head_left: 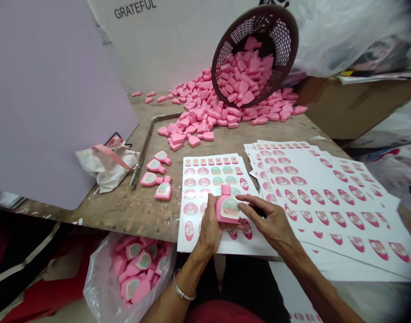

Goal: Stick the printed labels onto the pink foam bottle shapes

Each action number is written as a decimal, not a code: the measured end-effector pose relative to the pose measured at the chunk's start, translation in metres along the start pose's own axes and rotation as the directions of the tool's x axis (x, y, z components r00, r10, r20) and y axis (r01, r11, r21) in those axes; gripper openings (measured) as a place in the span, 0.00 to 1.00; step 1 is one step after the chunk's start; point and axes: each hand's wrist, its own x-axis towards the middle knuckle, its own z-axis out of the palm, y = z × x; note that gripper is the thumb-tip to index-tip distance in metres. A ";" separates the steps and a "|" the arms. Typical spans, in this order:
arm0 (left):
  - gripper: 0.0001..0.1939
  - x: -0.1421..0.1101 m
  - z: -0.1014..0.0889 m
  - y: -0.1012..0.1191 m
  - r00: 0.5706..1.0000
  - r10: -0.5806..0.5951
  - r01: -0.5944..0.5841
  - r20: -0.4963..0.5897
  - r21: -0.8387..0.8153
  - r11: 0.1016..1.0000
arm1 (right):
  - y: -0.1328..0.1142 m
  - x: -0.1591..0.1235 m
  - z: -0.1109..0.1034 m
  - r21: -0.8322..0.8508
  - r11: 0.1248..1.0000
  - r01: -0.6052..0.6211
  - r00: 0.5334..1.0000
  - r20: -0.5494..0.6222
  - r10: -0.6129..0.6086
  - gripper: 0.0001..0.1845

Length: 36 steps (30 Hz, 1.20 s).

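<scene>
A small pink toy bottle [222, 216] is gripped upright in my left hand [210, 229], over a sheet of stickers. On its front lies a green and white sticker [230, 207]. The thumb and forefinger of my right hand [268, 217] close together at the sticker's right edge; whether they pinch it or only press it, I cannot tell. Beneath both hands is the sticker sheet [190, 161], printed with rows of pink and green labels and partly covered by them. Several labelled pink bottles [155, 166] lie just left of the sheet.
A brown basket [289, 49] lies tipped on its side, with a heap of plain pink bottles [205, 107] spilling across the table's back. More sticker sheets [303, 161] overlap on the right. A white cloth bag [107, 168] sits left. Below the edge hangs a plastic bag [98, 273] of labelled bottles.
</scene>
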 end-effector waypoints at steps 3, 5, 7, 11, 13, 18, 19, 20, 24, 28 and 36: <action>0.28 0.001 -0.002 0.000 1.000 0.018 -0.018 0.011 -0.014 1.000 | -0.001 0.001 0.003 0.005 1.000 -0.013 1.000 0.010 0.013 0.20; 0.28 0.002 -0.004 -0.001 1.000 0.025 -0.025 0.015 -0.018 1.000 | -0.002 0.001 0.003 0.011 1.000 -0.014 1.000 0.012 0.014 0.20; 0.28 0.002 -0.005 -0.001 1.000 0.023 -0.023 0.010 -0.020 1.000 | -0.003 0.001 0.004 0.014 1.000 -0.010 1.000 0.006 0.010 0.19; 0.29 0.001 -0.004 0.002 1.000 0.017 -0.017 0.017 -0.002 1.000 | -0.004 0.001 0.007 0.018 1.000 0.000 1.000 -0.005 0.000 0.18; 0.29 0.000 -0.003 0.003 1.000 0.023 -0.024 0.021 0.011 1.000 | -0.004 0.001 0.007 0.019 1.000 0.011 1.000 -0.006 -0.011 0.17; 0.29 0.000 -0.004 0.001 1.000 0.021 -0.021 0.020 0.011 1.000 | -0.003 0.000 0.007 -0.001 0.999 0.043 0.999 -0.014 -0.043 0.16; 0.28 0.000 -0.005 0.000 0.999 0.027 -0.028 0.025 0.014 1.000 | -0.003 0.000 0.007 -0.011 0.999 0.052 0.998 -0.023 -0.053 0.16; 0.26 -0.001 -0.006 0.000 0.998 0.041 -0.042 0.038 0.029 0.999 | -0.003 0.000 0.007 -0.025 0.997 0.069 0.997 -0.032 -0.070 0.15; 0.16 -0.004 -0.009 0.000 0.984 0.147 -0.166 0.106 0.209 0.964 | -0.004 -0.001 0.007 -0.124 0.974 0.188 0.979 -0.052 -0.196 0.12; 0.16 -0.006 -0.007 0.002 0.974 0.176 -0.206 0.141 0.242 0.948 | -0.006 -0.003 0.007 -0.174 0.956 0.237 0.962 -0.094 -0.256 0.10; 0.19 -0.007 -0.006 0.001 0.976 0.097 -0.114 0.193 0.075 0.991 | -0.006 -0.001 0.008 -0.061 0.983 0.174 0.980 -0.082 -0.179 0.11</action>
